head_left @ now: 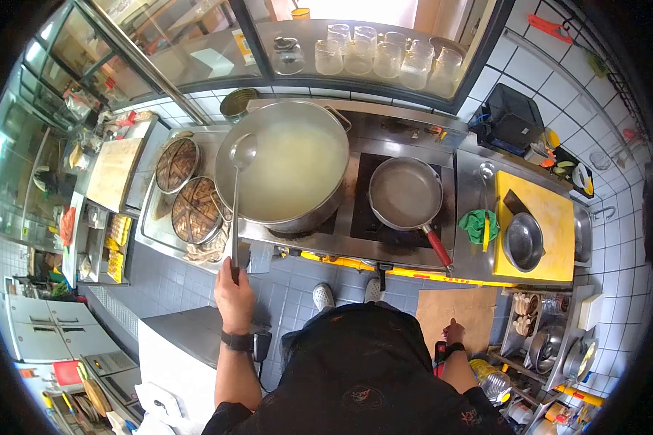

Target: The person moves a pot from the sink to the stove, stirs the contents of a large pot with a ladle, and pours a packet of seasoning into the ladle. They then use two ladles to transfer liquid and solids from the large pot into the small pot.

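Observation:
My left hand [234, 293] is wrapped round the handle of a long metal ladle [236, 210]. The ladle's bowl lies inside the left part of a large steel pot [220, 176], at or just over the cloudy, pale yellow broth [297, 159]. Steam blurs the liquid's surface. Down at my right side hangs my right hand [453, 333], holding nothing I can see, its fingers loosely apart above a brown cardboard sheet [432, 303]. A frying pan [405, 193] with a red handle sits on the burner right of the pot, out of reach of both hands.
Two woven-topped round pots [196, 210] stand left of the big pot. On the right are a yellow cutting board [551, 217] with a metal bowl [523, 241] and a cleaver [516, 203], plus a green cloth [474, 226]. Glass jugs [359, 56] line the ledge behind.

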The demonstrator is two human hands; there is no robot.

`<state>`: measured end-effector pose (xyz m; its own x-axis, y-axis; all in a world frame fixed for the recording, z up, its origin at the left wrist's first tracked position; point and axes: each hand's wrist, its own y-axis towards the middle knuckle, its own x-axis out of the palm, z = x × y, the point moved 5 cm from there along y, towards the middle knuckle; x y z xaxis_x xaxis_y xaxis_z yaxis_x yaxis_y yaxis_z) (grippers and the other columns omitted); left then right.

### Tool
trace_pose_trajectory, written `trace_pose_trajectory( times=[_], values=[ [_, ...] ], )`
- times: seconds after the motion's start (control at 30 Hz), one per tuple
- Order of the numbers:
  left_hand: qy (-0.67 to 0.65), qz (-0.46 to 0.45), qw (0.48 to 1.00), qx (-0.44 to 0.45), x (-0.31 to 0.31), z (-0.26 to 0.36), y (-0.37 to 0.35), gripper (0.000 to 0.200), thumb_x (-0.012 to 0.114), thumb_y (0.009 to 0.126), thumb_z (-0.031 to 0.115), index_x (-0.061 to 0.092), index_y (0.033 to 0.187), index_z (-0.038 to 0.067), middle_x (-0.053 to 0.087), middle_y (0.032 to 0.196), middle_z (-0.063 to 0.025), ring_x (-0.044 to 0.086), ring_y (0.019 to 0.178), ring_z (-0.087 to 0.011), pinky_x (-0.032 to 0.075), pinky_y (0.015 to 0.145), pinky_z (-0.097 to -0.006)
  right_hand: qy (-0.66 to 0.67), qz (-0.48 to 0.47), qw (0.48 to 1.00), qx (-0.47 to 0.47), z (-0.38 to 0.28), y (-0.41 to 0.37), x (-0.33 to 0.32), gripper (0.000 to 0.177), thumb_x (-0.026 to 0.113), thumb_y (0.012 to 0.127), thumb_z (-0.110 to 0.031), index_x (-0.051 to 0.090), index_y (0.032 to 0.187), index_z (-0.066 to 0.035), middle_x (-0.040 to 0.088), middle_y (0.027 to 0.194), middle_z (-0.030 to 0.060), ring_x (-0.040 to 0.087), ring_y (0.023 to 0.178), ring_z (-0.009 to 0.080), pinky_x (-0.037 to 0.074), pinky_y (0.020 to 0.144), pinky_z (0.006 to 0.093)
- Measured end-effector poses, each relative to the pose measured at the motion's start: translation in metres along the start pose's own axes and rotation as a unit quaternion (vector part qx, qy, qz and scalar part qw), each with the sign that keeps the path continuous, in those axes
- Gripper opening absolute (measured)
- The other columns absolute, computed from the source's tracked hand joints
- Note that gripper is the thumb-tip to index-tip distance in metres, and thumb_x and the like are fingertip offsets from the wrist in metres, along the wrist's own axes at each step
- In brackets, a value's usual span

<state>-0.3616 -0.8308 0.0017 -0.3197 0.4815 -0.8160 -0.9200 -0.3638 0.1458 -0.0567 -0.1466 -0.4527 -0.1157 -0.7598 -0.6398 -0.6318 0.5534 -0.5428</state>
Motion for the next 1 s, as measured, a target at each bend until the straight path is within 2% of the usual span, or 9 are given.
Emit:
trace_pose_trajectory(
  times=[0.17,0.2,0.23,0.27,0.3,0.37,0.4,0.73,1.0],
  values=[
    [0.020,0.006,1.000,0.011,-0.003,0.000,-0.001,0.039,0.062,0.092,0.008,0.058,0.128,-0.006,0.066,0.111,-0.0273,0.065,0.099,-0.0450,0.052,0.087,-0.0477,0.285,0.149,0.945,0.068,-0.106,-0.042,-0.045,0.042,0.052,0.103,-0.035,0.054,0.073,-0.006,0.056,0.061,0.0059,0.052,0.047,0.0160,0.044,0.043,0.0323],
    [0.020,0.004,1.000,0.006,0.000,-0.002,-0.001,0.039,0.062,0.092,0.008,0.058,0.128,-0.006,0.066,0.112,-0.0269,0.065,0.100,-0.0446,0.053,0.087,-0.0477,0.164,0.167,0.964,-0.128,-0.019,0.025,-0.035,0.035,0.055,0.103,-0.030,0.055,0.078,-0.005,0.057,0.066,0.0048,0.054,0.053,0.0140,0.046,0.046,0.0294],
    [0.031,0.009,0.999,0.010,-0.003,0.006,-0.001,0.039,0.062,0.092,0.007,0.058,0.129,-0.005,0.067,0.112,-0.0265,0.066,0.100,-0.0435,0.053,0.087,-0.0465,0.514,0.147,0.839,0.103,-0.113,-0.023,-0.049,0.032,0.056,0.103,-0.029,0.057,0.081,-0.005,0.057,0.068,0.0036,0.055,0.058,0.0130,0.048,0.049,0.0285],
    [0.015,-0.007,1.000,-0.013,-0.005,0.011,-0.001,0.039,0.061,0.092,0.006,0.057,0.130,-0.005,0.067,0.112,-0.0269,0.066,0.101,-0.0434,0.053,0.087,-0.0458,0.231,0.227,0.929,-0.178,-0.070,0.019,-0.052,0.030,0.056,0.103,-0.029,0.059,0.085,-0.005,0.057,0.070,0.0027,0.055,0.061,0.0123,0.049,0.051,0.0284],
    [-0.001,-0.027,0.999,-0.034,-0.004,0.011,-0.001,0.039,0.061,0.093,0.005,0.057,0.130,-0.005,0.067,0.112,-0.0273,0.066,0.101,-0.0432,0.053,0.086,-0.0451,0.072,0.293,0.939,-0.167,-0.100,0.012,-0.066,0.029,0.057,0.102,-0.030,0.062,0.091,-0.004,0.061,0.073,0.0039,0.058,0.062,0.0127,0.051,0.054,0.0292],
    [0.002,0.009,1.000,0.016,0.001,0.001,-0.002,0.040,0.061,0.092,0.003,0.057,0.131,-0.005,0.067,0.112,-0.0270,0.066,0.099,-0.0435,0.053,0.085,-0.0449,0.137,0.334,0.908,-0.212,-0.124,0.023,-0.078,0.032,0.058,0.102,-0.031,0.066,0.104,0.000,0.071,0.087,0.0106,0.067,0.073,0.0137,0.056,0.063,0.0312],
    [0.007,-0.003,1.000,0.021,-0.002,0.009,-0.002,0.041,0.061,0.091,0.003,0.057,0.131,-0.006,0.067,0.112,-0.0275,0.066,0.099,-0.0440,0.052,0.086,-0.0456,0.057,0.305,0.950,-0.036,-0.212,-0.020,-0.104,0.032,0.060,0.101,-0.030,0.066,0.107,0.001,0.072,0.090,0.0118,0.070,0.078,0.0176,0.057,0.067,0.0335],
    [0.041,0.021,0.999,0.027,-0.005,0.019,-0.012,0.040,0.065,0.089,0.005,0.059,0.127,-0.005,0.067,0.101,-0.0257,0.066,0.092,-0.0426,0.053,0.080,-0.0467,0.046,0.308,0.935,-0.167,-0.352,0.052,-0.150,0.048,0.070,0.091,-0.034,0.062,0.120,0.004,0.067,0.110,0.0228,0.065,0.103,0.0385,0.052,0.090,0.0457],
    [0.063,0.033,0.997,0.011,-0.011,0.029,-0.029,0.040,0.064,0.089,0.009,0.059,0.127,-0.004,0.067,0.109,-0.0261,0.065,0.097,-0.0448,0.052,0.085,-0.0489,0.053,0.167,0.981,-0.087,-0.324,0.162,-0.147,0.051,0.072,0.089,-0.038,0.063,0.123,-0.002,0.068,0.082,0.0128,0.067,0.075,0.0271,0.054,0.068,0.0409]
  ],
)
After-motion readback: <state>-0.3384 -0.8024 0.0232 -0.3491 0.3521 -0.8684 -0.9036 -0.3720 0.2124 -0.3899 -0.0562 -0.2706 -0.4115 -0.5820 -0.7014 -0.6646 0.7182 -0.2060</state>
